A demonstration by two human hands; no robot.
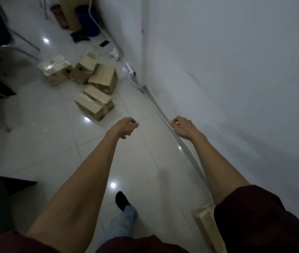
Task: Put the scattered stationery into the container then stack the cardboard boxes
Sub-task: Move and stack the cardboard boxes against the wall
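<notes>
The cardboard boxes (90, 83) lie in a loose cluster on the tiled floor (50, 143), far and to the left, near the foot of the white wall (236, 70); none is stacked yet; the nearest box (94, 102) lies tilted with a flap ajar. They look light and fairly stiff, though dented, so I would take each by two opposite sides, low down, rather than by a flap. The left hand (126, 126) and right hand (180, 126) reach forward, well apart from the boxes, fingers loosely curled and holding nothing. No stationery or container can be made out. A white cable (163, 115) runs along the wall's base to a power strip (129, 69) just right of the boxes, a snag risk; chair legs (24, 42) stand far left.
</notes>
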